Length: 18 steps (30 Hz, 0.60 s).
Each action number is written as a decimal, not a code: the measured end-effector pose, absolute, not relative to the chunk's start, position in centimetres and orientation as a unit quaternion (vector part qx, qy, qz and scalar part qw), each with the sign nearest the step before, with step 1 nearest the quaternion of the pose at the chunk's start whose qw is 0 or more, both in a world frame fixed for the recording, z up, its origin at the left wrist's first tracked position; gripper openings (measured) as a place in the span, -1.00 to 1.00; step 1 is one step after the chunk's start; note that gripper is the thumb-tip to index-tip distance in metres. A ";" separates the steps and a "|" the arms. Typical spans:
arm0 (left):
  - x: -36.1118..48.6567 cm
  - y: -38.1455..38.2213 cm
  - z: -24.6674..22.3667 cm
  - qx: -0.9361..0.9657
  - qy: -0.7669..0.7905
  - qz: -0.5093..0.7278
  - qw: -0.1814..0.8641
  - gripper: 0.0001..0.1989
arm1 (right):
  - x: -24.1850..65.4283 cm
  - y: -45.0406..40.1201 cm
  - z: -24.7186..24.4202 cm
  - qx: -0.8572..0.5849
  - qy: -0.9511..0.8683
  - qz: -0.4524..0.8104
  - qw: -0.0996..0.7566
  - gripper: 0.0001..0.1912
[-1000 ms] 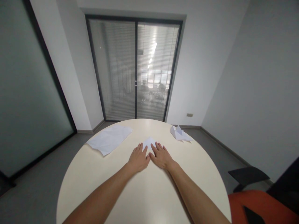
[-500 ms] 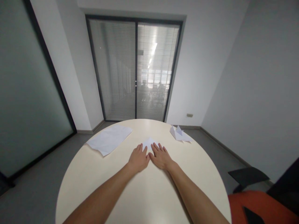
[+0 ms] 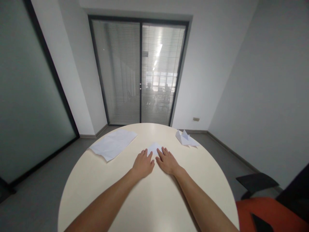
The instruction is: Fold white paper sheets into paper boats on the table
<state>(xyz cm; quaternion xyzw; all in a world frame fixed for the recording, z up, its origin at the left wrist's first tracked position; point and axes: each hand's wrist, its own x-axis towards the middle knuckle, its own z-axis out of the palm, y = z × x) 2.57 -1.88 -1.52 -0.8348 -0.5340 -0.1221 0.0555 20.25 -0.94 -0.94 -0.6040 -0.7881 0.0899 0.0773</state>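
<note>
A small folded piece of white paper (image 3: 154,148) lies on the round cream table (image 3: 149,206), its point toward the far side. My left hand (image 3: 143,163) rests palm down with fingers spread, its fingertips at the paper's left edge. On the right edge lie the fingertips of my right hand (image 3: 167,161), also flat and open. Both hands cover the sides and near part of the paper, so its full outline is hidden.
A larger creased white sheet (image 3: 113,144) lies at the table's far left. Folded white paper shapes (image 3: 185,139) stand at the far right. Beyond is a glass door with blinds (image 3: 140,71). An orange chair (image 3: 267,212) stands at the lower right.
My right hand has shifted slightly to the right, widening the gap between my thumbs and showing a little more of the folded paper. My left hand stays where it was.
</note>
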 end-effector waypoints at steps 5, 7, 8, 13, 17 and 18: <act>2.2 -1.4 -0.9 -0.833 -0.537 -0.133 0.034 -0.55 | 20.4 -0.8 -0.9 -0.597 -0.792 0.087 0.092 -0.34; 1.9 -1.1 -0.8 -0.832 -0.537 -0.140 0.028 -0.62 | 20.4 -0.9 -0.8 -0.596 -0.792 0.090 0.101 -0.36; 1.8 -0.9 -0.8 -0.832 -0.536 -0.141 0.028 -0.65 | 20.4 -0.9 -0.8 -0.596 -0.791 0.091 0.107 -0.38; 1.1 -0.2 -0.8 -0.834 -0.534 -0.138 0.023 -0.69 | 21.0 -0.5 -0.5 -0.597 -0.779 0.097 0.164 -0.42; 0.6 0.3 -0.8 -0.831 -0.538 -0.144 0.015 -0.69 | 22.0 0.1 -0.2 -0.599 -0.767 0.086 0.215 -0.46; 0.5 0.3 -0.7 -0.829 -0.539 -0.146 0.013 -0.70 | 22.3 0.2 -0.1 -0.600 -0.765 0.082 0.219 -0.49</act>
